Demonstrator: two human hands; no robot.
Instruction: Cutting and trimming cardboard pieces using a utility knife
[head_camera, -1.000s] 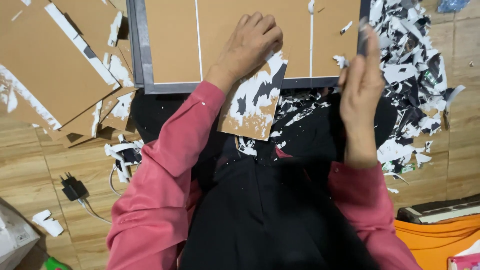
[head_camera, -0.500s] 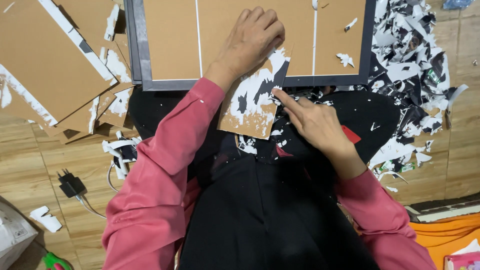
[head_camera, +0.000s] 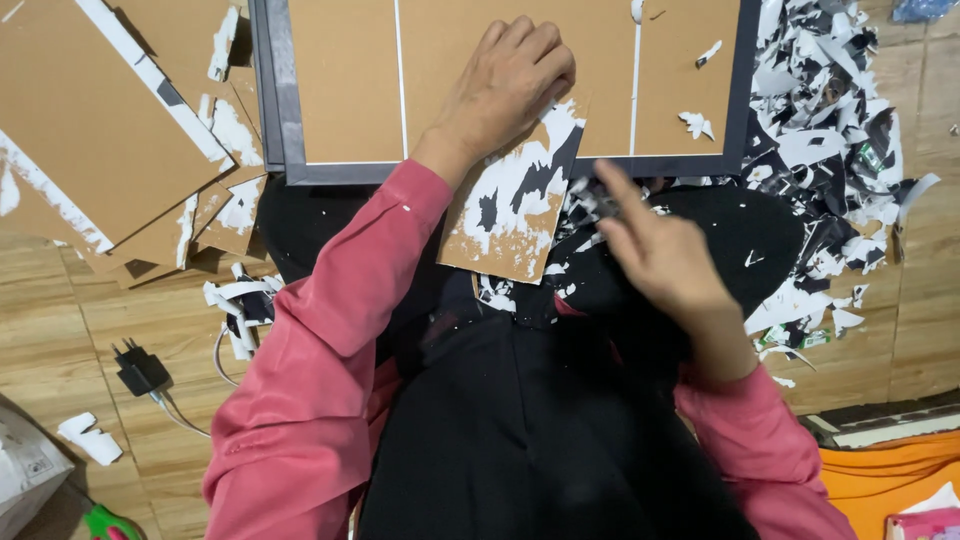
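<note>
My left hand (head_camera: 510, 85) presses flat on the top of a small brown cardboard piece (head_camera: 510, 205) patched with torn white and black paper. The piece leans over the near edge of a large grey-framed brown board (head_camera: 345, 90). My right hand (head_camera: 660, 255) hovers just right of the piece, blurred, with the forefinger stretched toward its right edge; whether it pinches a scrap I cannot tell. Both sleeves are pink, and black cloth covers my lap.
A stack of brown cardboard sheets (head_camera: 90, 130) with white strips lies at the left. Torn black-and-white paper scraps (head_camera: 835, 130) pile up on the right. A black charger plug (head_camera: 140, 368) with a cable sits on the wooden floor. Orange fabric (head_camera: 890, 485) shows at lower right.
My right hand came down from beside the scrap pile to the cardboard piece's right edge, then shifted slightly right. My left hand stayed on the piece.
</note>
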